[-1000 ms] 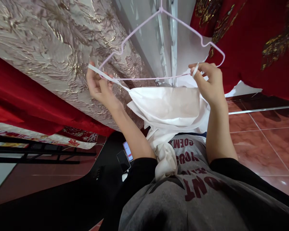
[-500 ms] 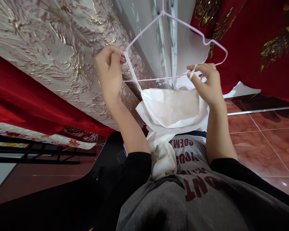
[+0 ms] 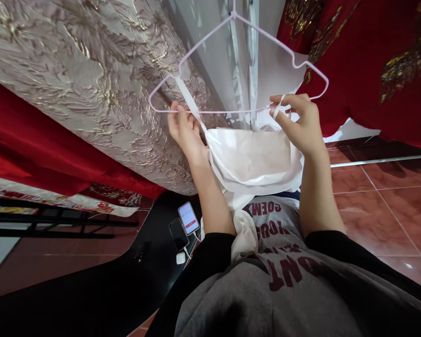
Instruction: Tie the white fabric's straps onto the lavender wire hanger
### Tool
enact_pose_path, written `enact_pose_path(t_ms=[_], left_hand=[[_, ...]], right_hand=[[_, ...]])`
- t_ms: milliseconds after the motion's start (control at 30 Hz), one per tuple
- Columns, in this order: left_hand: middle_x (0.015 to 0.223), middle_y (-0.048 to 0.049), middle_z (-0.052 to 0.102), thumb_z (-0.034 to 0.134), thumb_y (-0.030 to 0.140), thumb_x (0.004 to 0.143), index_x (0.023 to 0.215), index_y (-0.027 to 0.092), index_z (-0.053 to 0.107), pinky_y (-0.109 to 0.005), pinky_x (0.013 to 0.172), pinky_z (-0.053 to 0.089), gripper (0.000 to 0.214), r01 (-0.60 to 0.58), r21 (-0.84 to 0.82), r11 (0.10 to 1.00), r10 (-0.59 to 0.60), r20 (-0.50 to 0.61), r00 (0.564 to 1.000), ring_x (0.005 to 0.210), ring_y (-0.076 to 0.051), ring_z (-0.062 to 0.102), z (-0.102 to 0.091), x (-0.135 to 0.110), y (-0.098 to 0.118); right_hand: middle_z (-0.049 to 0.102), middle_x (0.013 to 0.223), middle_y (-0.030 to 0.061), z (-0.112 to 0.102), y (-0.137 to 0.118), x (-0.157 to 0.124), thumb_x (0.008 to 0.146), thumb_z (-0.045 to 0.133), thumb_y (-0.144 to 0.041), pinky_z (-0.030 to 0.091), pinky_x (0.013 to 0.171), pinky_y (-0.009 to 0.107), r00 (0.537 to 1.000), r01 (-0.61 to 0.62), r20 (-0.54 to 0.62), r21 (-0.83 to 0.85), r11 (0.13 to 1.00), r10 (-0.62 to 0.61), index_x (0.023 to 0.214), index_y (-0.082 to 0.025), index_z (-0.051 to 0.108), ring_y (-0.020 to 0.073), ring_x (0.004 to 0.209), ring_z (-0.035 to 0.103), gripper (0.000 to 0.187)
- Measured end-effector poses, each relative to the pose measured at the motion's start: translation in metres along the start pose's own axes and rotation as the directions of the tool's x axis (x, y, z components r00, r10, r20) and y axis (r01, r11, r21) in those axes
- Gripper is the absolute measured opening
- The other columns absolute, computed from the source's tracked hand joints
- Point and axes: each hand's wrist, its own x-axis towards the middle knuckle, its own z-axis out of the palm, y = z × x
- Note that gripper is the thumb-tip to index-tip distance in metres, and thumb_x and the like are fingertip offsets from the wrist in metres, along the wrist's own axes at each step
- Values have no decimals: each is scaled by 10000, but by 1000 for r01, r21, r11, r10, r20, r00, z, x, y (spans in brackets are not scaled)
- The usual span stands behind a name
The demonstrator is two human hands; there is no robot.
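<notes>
A pale pink hanger (image 3: 228, 112) spans the space in front of me, its hook running out of the top of the view. One strap (image 3: 187, 96) of a white garment (image 3: 256, 154) sits in the hanger's left notch. My left hand (image 3: 189, 135) is at the left part of the hanger's bottom bar, its fingers curled about the bar beside that strap. My right hand (image 3: 300, 117) pinches the other strap (image 3: 279, 105) near the bar's right part, the strap looped over its fingers. The garment hangs below the bar, its lower part bunched against my grey shirt.
Embossed, shiny beige fabric (image 3: 101, 93) hangs at the left above red cloth (image 3: 56, 140). Red fabric with gold sequins (image 3: 354, 84) hangs at the right. Two phones (image 3: 188, 219) and a small white case (image 3: 180, 258) lie on a black surface (image 3: 140, 276). Red tiles (image 3: 375, 210) cover the floor.
My left hand has dropped from the hanger's left notch to its bottom bar, leaving the strap in the notch. The hanger has shifted slightly left. My right hand keeps its pinch.
</notes>
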Motion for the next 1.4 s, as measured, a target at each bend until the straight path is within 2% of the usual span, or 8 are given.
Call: enact_pose_path(t_ms=[200, 400, 567, 733, 900, 1100, 1200, 1400], left_hand=[[1155, -76, 799, 603, 734, 1130, 1136, 289, 700, -378, 941, 583, 455, -75, 3, 997, 74, 101, 992, 1143, -220, 744, -7, -8, 1], [995, -52, 809, 620, 679, 1149, 1110, 268, 720, -374, 850, 544, 425, -35, -3, 999, 35, 133, 991, 983, -199, 740, -14, -8, 9], [987, -45, 817, 750, 663, 1075, 1027, 322, 760, -407, 809, 560, 344, 50, -26, 998, -46, 143, 989, 836, -218, 691, -16, -11, 14], [947, -29, 803, 742, 465, 1136, 996, 285, 756, -369, 791, 551, 229, 98, -121, 988, -77, 166, 983, 772, -169, 634, -16, -14, 20], [865, -31, 771, 672, 314, 1177, 933, 258, 732, -340, 738, 542, 257, 149, -165, 975, -136, 91, 987, 715, -169, 613, -6, -22, 34], [877, -54, 782, 521, 156, 1182, 847, 296, 743, -352, 762, 520, 426, 167, -158, 973, -154, 94, 984, 722, -208, 607, 1, -33, 50], [873, -57, 774, 501, 152, 1188, 836, 293, 742, -362, 789, 490, 449, 193, -161, 968, -184, 72, 980, 743, -218, 582, 2, -33, 51], [843, -59, 760, 491, 138, 1195, 839, 256, 726, -352, 762, 461, 442, 235, -186, 954, -229, 50, 972, 728, -208, 556, 6, -34, 52]], right_hand=[[770, 1273, 122, -19, 39, 13, 988, 672, -588, 569, 1185, 688, 889, 81, -457, 145, 986, -6, 1247, -324, 729, 360, 1244, 741, 374], [786, 990, 96, -63, 76, 30, 886, 780, -451, 648, 966, 666, 753, -30, -649, 128, 991, 107, 960, -305, 773, 335, 954, 775, 164], [774, 768, 82, -70, 36, 46, 731, 747, -228, 608, 744, 510, 837, 92, -548, 153, 984, 7, 765, -222, 834, 259, 675, 712, 94], [790, 809, 81, -69, 8, 54, 834, 870, -448, 644, 746, 571, 865, 234, -480, 135, 963, -144, 847, -282, 879, 286, 688, 706, 166], [765, 841, 75, -76, 57, 48, 840, 878, -511, 702, 839, 565, 809, 215, -588, 324, 921, 18, 940, -217, 847, 228, 710, 744, 312], [799, 1011, 9, -106, 103, 37, 651, 1048, -619, 670, 916, 593, 937, 229, -327, 309, 923, -123, 1129, -317, 838, 255, 957, 814, 603], [794, 896, 43, -98, 76, 42, 351, 1080, -760, 667, 803, 520, 899, 344, -390, 348, 872, -199, 1040, -238, 857, 251, 824, 788, 893], [817, 876, 100, -64, -14, 44, 630, 993, -297, 584, 758, 441, 961, 191, -233, 171, 967, -148, 917, -202, 872, 247, 826, 757, 326]])
